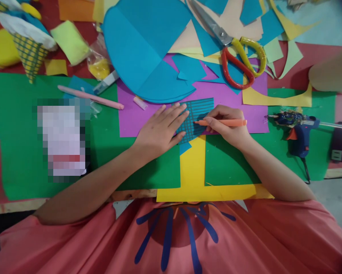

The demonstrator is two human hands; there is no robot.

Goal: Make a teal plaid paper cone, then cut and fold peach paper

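A blue paper piece (pixel 201 108) bearing dark crossed lines lies on the purple sheet (pixel 128 125). My left hand (pixel 159 131) rests flat on its left part, fingers spread. In my right hand (pixel 228 127) is an orange pen (pixel 233 122), pinched between thumb and fingers, its tip on the lined paper. Part of the lined piece is hidden under my left fingers. Above my hands is a large blue paper disc (pixel 139 42), with a small pale pink cap (pixel 140 103) near its lower edge.
Scissors (pixel 225 42) with red and yellow handles lie among paper scraps. At the right are a blue glue gun (pixel 300 137) and its cable. A pink pen (pixel 91 97) and a blurred-out object (pixel 64 140) lie left. Yellow paper (pixel 193 167) runs along the front.
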